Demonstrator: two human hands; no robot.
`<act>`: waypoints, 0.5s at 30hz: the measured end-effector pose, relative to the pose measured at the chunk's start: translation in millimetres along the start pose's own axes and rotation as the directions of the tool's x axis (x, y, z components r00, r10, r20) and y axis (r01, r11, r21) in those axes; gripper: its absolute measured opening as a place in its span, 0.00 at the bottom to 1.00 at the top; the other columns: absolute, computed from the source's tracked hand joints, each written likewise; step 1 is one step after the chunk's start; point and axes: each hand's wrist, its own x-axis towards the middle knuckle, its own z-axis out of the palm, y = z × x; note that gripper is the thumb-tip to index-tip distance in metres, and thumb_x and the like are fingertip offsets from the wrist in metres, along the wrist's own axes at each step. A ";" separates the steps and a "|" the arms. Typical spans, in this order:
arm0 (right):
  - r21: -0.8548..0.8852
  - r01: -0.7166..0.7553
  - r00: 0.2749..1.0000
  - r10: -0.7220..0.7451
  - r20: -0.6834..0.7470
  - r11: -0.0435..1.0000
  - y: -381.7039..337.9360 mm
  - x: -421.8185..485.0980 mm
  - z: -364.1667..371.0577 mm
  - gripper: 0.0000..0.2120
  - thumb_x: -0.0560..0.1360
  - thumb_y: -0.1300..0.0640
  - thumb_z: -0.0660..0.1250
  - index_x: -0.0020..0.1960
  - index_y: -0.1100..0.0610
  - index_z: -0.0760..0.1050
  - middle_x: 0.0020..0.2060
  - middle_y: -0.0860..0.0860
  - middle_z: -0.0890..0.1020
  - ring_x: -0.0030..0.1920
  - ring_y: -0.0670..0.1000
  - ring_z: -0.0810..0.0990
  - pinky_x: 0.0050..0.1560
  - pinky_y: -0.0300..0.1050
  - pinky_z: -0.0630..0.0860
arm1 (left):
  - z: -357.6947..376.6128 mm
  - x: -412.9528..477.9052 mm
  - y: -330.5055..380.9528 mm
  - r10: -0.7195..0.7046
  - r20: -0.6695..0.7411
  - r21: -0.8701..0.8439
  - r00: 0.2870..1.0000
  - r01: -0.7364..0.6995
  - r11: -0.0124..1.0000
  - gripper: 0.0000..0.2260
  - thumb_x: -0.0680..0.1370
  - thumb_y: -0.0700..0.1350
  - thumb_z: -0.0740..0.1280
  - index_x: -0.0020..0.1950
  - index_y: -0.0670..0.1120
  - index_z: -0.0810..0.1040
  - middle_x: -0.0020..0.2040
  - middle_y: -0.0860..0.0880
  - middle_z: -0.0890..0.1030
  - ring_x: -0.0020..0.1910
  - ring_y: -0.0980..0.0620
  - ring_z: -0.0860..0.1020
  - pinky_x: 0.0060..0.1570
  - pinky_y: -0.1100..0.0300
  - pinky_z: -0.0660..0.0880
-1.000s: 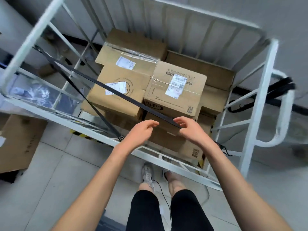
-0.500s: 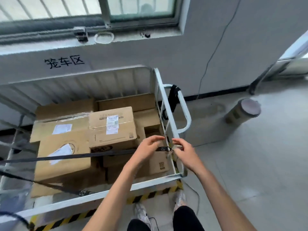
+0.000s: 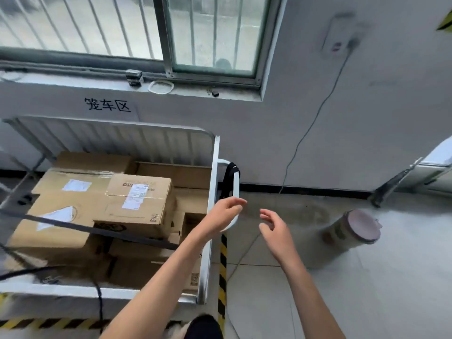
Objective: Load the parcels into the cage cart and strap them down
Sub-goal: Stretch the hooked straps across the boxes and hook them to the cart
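Cardboard parcels (image 3: 137, 204) stacked in white cage cart (image 3: 211, 192), lower left of frame, black strap (image 3: 73, 226) across them; left hand (image 3: 223, 215) and right hand (image 3: 276, 228) both loose-fingered and empty at centre, left one in front of cart's handle (image 3: 236, 189).

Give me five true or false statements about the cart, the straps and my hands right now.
1. A black strap runs across the cardboard boxes in the cage cart. True.
2. The right hand grips that strap. False: it is open in the air to the right of the cart and holds nothing.
3. The cart holds only one box. False: several boxes are stacked in it.
4. A bundled strap hangs on the cart's white handle. True.
5. The left hand is lifting a box. False: it is open at the handle, outside the cart.
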 end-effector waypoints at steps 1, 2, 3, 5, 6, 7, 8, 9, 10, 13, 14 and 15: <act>-0.006 -0.005 1.000 0.005 -0.006 1.000 2.6 4.8 -8.8 0.18 0.78 0.61 0.63 0.65 0.46 0.74 0.59 0.45 0.79 0.48 0.28 0.77 0.39 0.25 0.71 | 6.5 3.8 5.1 -0.018 -0.016 -0.006 1.000 0.017 1.000 0.14 0.83 0.44 0.60 0.66 0.51 0.78 0.63 0.52 0.81 0.56 0.47 0.79 0.61 0.47 0.75; -0.008 -0.005 1.000 0.005 -0.010 1.000 4.0 10.2 -15.9 0.18 0.78 0.61 0.63 0.64 0.45 0.74 0.59 0.45 0.79 0.48 0.29 0.77 0.40 0.26 0.71 | 10.6 8.9 9.4 -0.025 -0.022 -0.005 0.999 0.025 1.000 0.14 0.83 0.44 0.61 0.67 0.49 0.77 0.63 0.51 0.81 0.56 0.45 0.77 0.60 0.47 0.75; -0.012 0.000 1.000 0.000 0.002 1.000 4.9 18.2 -23.2 0.18 0.78 0.60 0.63 0.63 0.43 0.74 0.59 0.44 0.80 0.49 0.29 0.77 0.40 0.28 0.71 | 14.7 15.6 13.4 -0.032 -0.033 -0.007 0.999 0.032 0.999 0.14 0.83 0.44 0.61 0.68 0.48 0.77 0.63 0.50 0.81 0.55 0.44 0.76 0.59 0.48 0.75; -0.009 0.014 0.999 -0.013 0.040 1.000 4.4 40.5 -33.4 0.18 0.77 0.59 0.63 0.63 0.42 0.74 0.58 0.43 0.80 0.52 0.31 0.77 0.42 0.28 0.70 | 18.9 33.0 20.1 -0.049 -0.065 -0.031 0.997 0.047 0.998 0.15 0.83 0.43 0.61 0.69 0.46 0.77 0.63 0.50 0.80 0.55 0.50 0.80 0.58 0.55 0.76; -0.007 0.017 0.998 -0.017 0.055 1.000 3.8 53.3 -36.0 0.18 0.77 0.59 0.63 0.63 0.42 0.74 0.58 0.43 0.80 0.53 0.33 0.77 0.42 0.28 0.70 | 19.6 43.0 22.0 -0.063 -0.080 -0.043 0.995 0.060 0.997 0.15 0.82 0.43 0.62 0.69 0.45 0.76 0.62 0.50 0.79 0.60 0.51 0.79 0.59 0.59 0.74; -0.006 0.020 0.998 -0.019 0.067 1.000 1.9 64.0 -37.2 0.18 0.77 0.59 0.63 0.63 0.43 0.74 0.58 0.43 0.80 0.54 0.34 0.77 0.41 0.28 0.70 | 19.4 52.6 23.0 -0.074 -0.088 -0.046 0.993 0.070 0.997 0.15 0.82 0.42 0.62 0.69 0.45 0.76 0.62 0.49 0.79 0.62 0.52 0.78 0.60 0.60 0.73; -0.003 0.018 0.996 -0.017 0.085 1.000 0.0 77.2 -37.2 0.18 0.77 0.59 0.63 0.64 0.43 0.74 0.58 0.43 0.80 0.54 0.35 0.77 0.41 0.28 0.70 | 18.5 65.4 23.7 -0.086 -0.097 -0.038 0.992 0.082 0.996 0.15 0.82 0.42 0.62 0.68 0.44 0.76 0.62 0.48 0.79 0.63 0.51 0.77 0.62 0.59 0.73; -0.002 0.015 0.994 -0.015 0.105 1.000 -1.2 89.5 -36.4 0.18 0.77 0.58 0.63 0.64 0.43 0.74 0.58 0.44 0.79 0.54 0.36 0.77 0.42 0.29 0.70 | 17.4 78.2 24.2 -0.100 -0.111 -0.028 0.989 0.097 0.995 0.15 0.82 0.43 0.63 0.68 0.44 0.76 0.62 0.47 0.80 0.62 0.51 0.78 0.64 0.57 0.74; -0.002 0.013 0.992 -0.013 0.127 1.000 -1.5 104.2 -35.2 0.18 0.77 0.58 0.63 0.63 0.43 0.74 0.58 0.43 0.79 0.55 0.36 0.77 0.43 0.31 0.70 | 16.0 94.6 23.3 -0.117 -0.132 -0.022 0.984 0.115 0.993 0.15 0.82 0.43 0.63 0.68 0.45 0.76 0.62 0.46 0.80 0.61 0.50 0.78 0.64 0.55 0.74; -0.012 0.009 0.981 -0.006 0.195 1.000 -0.7 150.9 -29.9 0.17 0.77 0.59 0.63 0.62 0.42 0.73 0.57 0.44 0.80 0.54 0.38 0.78 0.44 0.32 0.71 | 9.9 148.0 9.6 -0.177 -0.180 -0.022 0.968 0.176 0.984 0.17 0.81 0.45 0.64 0.69 0.46 0.75 0.62 0.46 0.81 0.58 0.50 0.79 0.56 0.58 0.75; -0.019 0.008 0.977 -0.004 0.213 1.000 -1.1 169.8 -27.5 0.17 0.77 0.59 0.63 0.61 0.41 0.73 0.57 0.45 0.80 0.54 0.39 0.78 0.44 0.33 0.71 | 8.0 167.6 3.8 -0.202 -0.189 -0.031 0.961 0.200 0.979 0.18 0.80 0.45 0.64 0.70 0.46 0.73 0.63 0.46 0.80 0.58 0.51 0.79 0.55 0.59 0.75; -0.028 0.001 0.973 0.005 0.229 1.000 -1.9 191.4 -25.3 0.17 0.77 0.60 0.63 0.61 0.42 0.73 0.57 0.45 0.80 0.55 0.39 0.78 0.44 0.33 0.72 | 6.3 189.0 -3.2 -0.233 -0.198 -0.049 0.952 0.228 0.973 0.20 0.80 0.45 0.65 0.72 0.46 0.72 0.65 0.46 0.79 0.60 0.51 0.78 0.57 0.58 0.75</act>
